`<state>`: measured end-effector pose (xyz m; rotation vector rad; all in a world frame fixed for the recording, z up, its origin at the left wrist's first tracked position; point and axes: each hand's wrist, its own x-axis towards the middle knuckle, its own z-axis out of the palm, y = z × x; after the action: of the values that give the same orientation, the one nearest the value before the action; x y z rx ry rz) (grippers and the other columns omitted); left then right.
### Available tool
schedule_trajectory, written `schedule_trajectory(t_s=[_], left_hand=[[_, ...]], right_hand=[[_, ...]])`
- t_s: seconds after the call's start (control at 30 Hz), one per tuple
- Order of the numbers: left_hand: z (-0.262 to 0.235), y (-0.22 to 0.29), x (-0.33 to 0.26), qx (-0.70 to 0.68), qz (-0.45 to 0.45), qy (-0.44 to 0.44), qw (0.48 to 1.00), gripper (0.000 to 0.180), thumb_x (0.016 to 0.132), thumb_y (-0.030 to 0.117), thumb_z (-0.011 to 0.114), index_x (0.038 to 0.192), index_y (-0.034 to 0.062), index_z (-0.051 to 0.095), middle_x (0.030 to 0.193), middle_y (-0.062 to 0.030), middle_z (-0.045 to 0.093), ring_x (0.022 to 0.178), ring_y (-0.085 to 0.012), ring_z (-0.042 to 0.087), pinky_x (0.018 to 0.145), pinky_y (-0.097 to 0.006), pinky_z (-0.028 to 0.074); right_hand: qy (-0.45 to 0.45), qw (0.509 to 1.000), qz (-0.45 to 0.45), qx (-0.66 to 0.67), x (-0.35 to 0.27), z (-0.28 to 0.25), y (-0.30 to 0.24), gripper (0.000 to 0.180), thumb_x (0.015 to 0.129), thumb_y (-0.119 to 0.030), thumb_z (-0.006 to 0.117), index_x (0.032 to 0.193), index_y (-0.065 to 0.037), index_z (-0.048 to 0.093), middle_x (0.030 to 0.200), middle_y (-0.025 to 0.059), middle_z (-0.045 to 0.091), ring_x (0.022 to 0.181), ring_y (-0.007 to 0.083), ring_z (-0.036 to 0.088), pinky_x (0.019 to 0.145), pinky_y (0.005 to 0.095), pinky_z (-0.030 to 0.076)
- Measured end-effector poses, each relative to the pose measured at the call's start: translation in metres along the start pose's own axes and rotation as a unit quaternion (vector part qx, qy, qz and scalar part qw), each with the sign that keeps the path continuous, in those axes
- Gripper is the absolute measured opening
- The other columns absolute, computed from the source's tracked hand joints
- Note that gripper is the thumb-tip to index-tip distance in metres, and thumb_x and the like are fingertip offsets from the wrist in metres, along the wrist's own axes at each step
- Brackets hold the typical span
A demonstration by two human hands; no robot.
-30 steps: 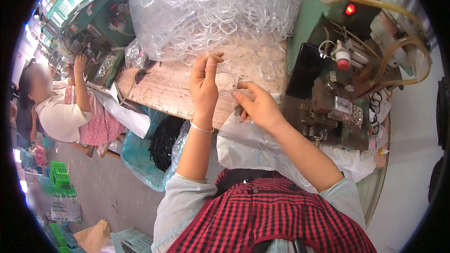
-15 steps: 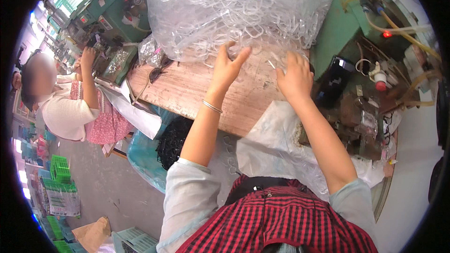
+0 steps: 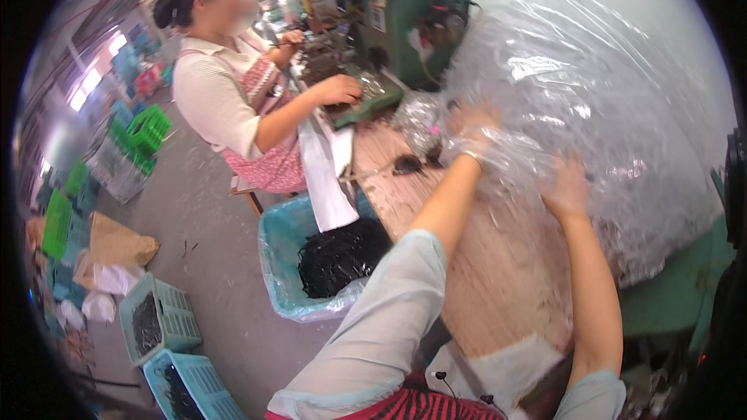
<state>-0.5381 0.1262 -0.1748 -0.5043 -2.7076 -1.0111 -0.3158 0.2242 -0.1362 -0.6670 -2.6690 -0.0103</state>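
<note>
A big clear plastic bag (image 3: 591,109) full of transparent loop-shaped pieces bulges over the wooden tabletop (image 3: 498,272). My left hand (image 3: 473,128) reaches to the bag's near left side, partly veiled by its film. Against the bag's front, to the right, is my right hand (image 3: 568,187). Motion smears the fingers of both hands, so whether they grip the film cannot be made out. A bracelet circles my left wrist. Just left of my left hand are a small clear bag with shiny contents (image 3: 419,120) and dark sunglasses (image 3: 408,164).
At left, a co-worker (image 3: 226,101) sits at a green machine (image 3: 397,23), one hand over its tray. A blue lined basket (image 3: 272,257) with black pieces stands on the floor beside the table. More blue crates (image 3: 175,311) with dark pieces are at lower left. White sheeting (image 3: 506,373) hangs at the table's near edge.
My view has swung left, bringing the co-worker and basket nearer the middle. Both hands, apart over the tabletop before, have moved up against the large bag.
</note>
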Motion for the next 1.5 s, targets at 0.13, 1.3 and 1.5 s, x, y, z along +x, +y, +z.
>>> schedule_trajectory(t_s=[0.13,1.3,1.5], left_hand=[[-0.007,-0.007,-0.003,0.011,0.031,-0.084,0.996,0.051,0.096,0.048,0.039,0.128,0.0212,0.068,0.143,-0.0206,0.051,0.133,-0.0448,0.040,0.111,-0.068,0.022],[-0.038,0.114,-0.219,0.138,0.380,-0.217,0.889,0.024,0.083,0.022,0.061,0.094,0.0094,0.078,0.101,-0.0143,0.075,0.095,-0.0309,0.072,0.080,-0.042,0.057],[-0.078,0.087,-0.270,0.101,0.354,-0.301,0.880,0.030,0.083,0.023,0.059,0.103,0.0051,0.074,0.102,-0.0193,0.073,0.100,-0.0343,0.070,0.083,-0.045,0.056]], right_hand=[[-0.028,0.993,0.021,-0.115,0.031,0.055,0.012,0.044,0.087,-0.020,0.063,0.130,-0.011,0.059,0.157,0.0187,0.033,0.146,0.0389,0.028,0.106,0.0526,0.043],[-0.004,0.982,0.179,0.063,-0.186,-0.088,0.014,0.040,0.081,-0.005,0.057,0.121,-0.005,0.066,0.136,0.0289,0.052,0.132,0.0432,0.045,0.110,0.0491,0.037],[0.089,0.975,0.054,0.197,-0.268,-0.113,-0.037,0.036,0.081,-0.006,0.062,0.117,-0.005,0.066,0.137,0.0270,0.053,0.131,0.0426,0.046,0.111,0.0473,0.036]])
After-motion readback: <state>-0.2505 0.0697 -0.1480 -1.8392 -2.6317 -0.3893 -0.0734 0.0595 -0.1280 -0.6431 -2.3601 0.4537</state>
